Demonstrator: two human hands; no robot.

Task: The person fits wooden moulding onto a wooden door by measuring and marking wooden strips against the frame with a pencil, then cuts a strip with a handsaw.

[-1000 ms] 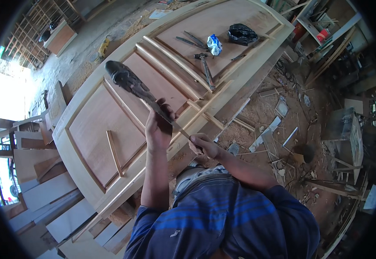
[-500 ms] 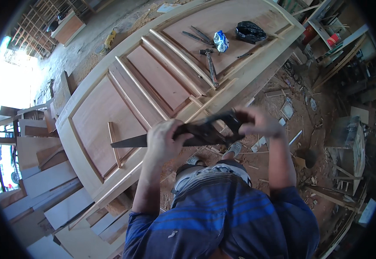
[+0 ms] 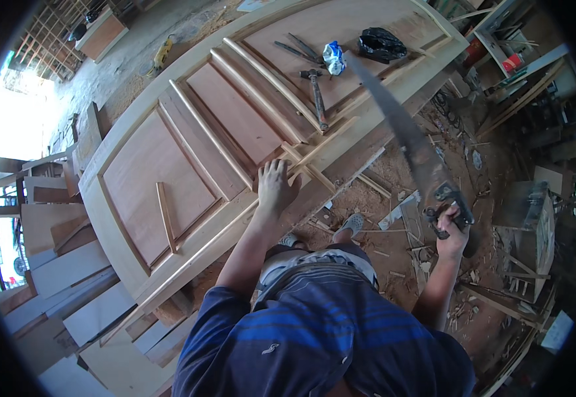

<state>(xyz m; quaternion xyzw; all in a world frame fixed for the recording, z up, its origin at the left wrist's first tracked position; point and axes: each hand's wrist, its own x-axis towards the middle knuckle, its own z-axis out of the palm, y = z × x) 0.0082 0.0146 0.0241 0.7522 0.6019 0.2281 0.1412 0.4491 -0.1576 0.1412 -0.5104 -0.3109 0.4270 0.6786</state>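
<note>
My right hand (image 3: pixel 453 233) grips the black handle of a handsaw (image 3: pixel 412 132), whose blade points up and away, to the right of a large panelled wooden door (image 3: pixel 112 264). The blade is slightly smeared by motion. My left hand (image 3: pixel 278 185) lies palm down on the door's near edge with its fingers stretched out. Just beyond its fingers, thin wooden strips (image 3: pixel 321 147) cross at the edge of the frame. A hammer (image 3: pixel 317 99) rests on the door farther up. One loose curved strip (image 3: pixel 165 215) lies across the left panel.
A crumpled blue and white packet (image 3: pixel 333 58), a black plastic bag (image 3: pixel 382 44) and slim dark tools (image 3: pixel 298 51) lie on the far panel. Boards (image 3: pixel 89 284) are piled at the left. Wood scraps and shavings litter the floor (image 3: pixel 394 264) around my feet.
Both hands held the saw in front of me, blade to the left. The left has let go and come down on the door; the right has swung the saw to the right, blade up.
</note>
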